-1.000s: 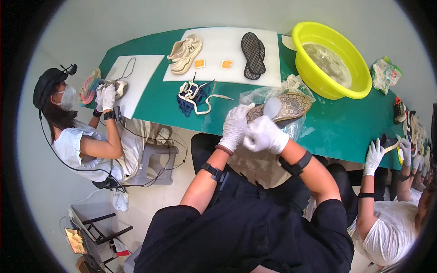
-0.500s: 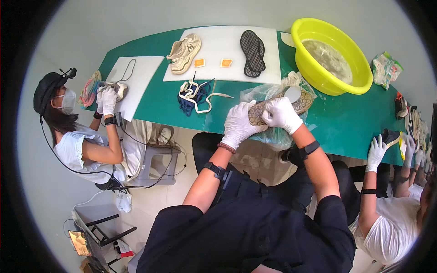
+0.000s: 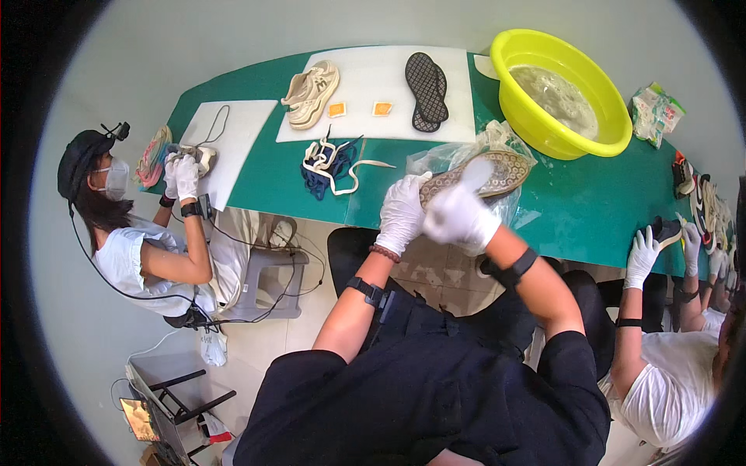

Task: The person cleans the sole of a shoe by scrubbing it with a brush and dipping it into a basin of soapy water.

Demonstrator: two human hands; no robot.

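In my gloved left hand (image 3: 402, 213) is the near end of a shoe (image 3: 509, 172), held sole-up over the table edge. Its brown sole has a pattern of small rings. My gloved right hand (image 3: 460, 219), smeared by motion, is closed over the near part of the sole. Out of it sticks a white tool with a rounded end (image 3: 476, 174); its working side is hidden, so I cannot tell its kind. Beneath and behind the shoe lies a crumpled clear plastic bag (image 3: 435, 158), with a wet whitish bundle (image 3: 503, 138) beyond.
A yellow-green basin of cloudy water (image 3: 517, 109) stands at the far right. On a white board (image 3: 365, 70) are a cream sneaker (image 3: 312, 97), dark insoles (image 3: 426, 89) and two orange squares. Laces (image 3: 334, 165) lie left. Co-workers handle shoes on both sides.
My right hand has moved slightly left and nearer to me along the sole, and the white tool with it. My left hand keeps its hold on the shoe.
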